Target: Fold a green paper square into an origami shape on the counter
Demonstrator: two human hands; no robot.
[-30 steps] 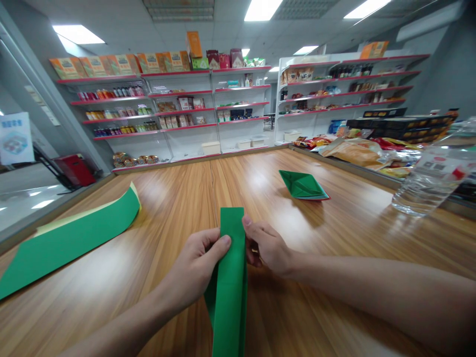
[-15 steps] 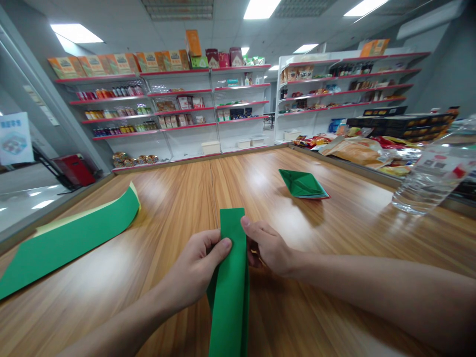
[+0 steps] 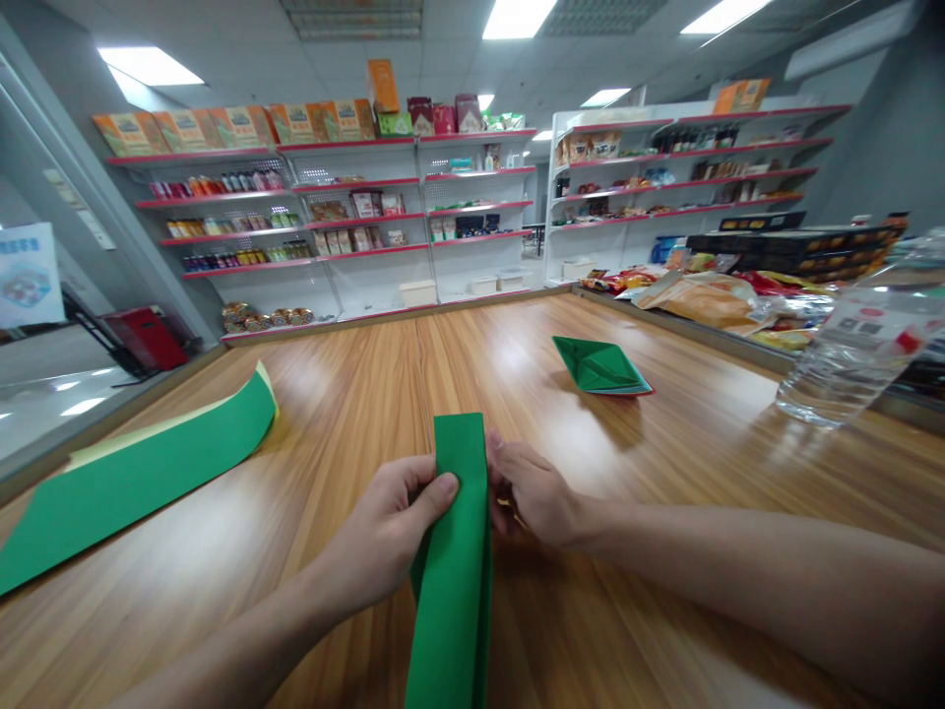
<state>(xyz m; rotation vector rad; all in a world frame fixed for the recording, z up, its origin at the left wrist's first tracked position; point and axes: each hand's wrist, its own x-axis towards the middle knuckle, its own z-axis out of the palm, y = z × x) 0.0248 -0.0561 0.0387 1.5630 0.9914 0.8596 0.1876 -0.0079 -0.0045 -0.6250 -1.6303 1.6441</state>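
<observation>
A long folded strip of green paper (image 3: 452, 551) runs from the bottom edge up to between my hands, with its layers apart along the lower right side. My left hand (image 3: 395, 527) grips its left edge, thumb flat on the front and fingers hidden behind. At the right edge, my right hand (image 3: 537, 492) has its fingers curled in, closed at the paper's side; the fingertips are partly hidden. Beyond them lies a folded green paper piece (image 3: 601, 366) with a reddish lower edge. On the left rests a green paper sheet (image 3: 155, 473) with a yellowish layer curling up behind it.
A wood-grain table (image 3: 346, 394) spreads beneath everything. To the right stands a clear plastic bottle (image 3: 849, 345), beside snack packets (image 3: 709, 300) and stacked dark boxes (image 3: 783, 251). Shelves of goods (image 3: 361, 212) line the back. A red object (image 3: 148, 337) stands at left.
My right thumb has slid off the front of the folded green paper to its right edge. The strip has shifted very slightly left; my left hand keeps its grip.
</observation>
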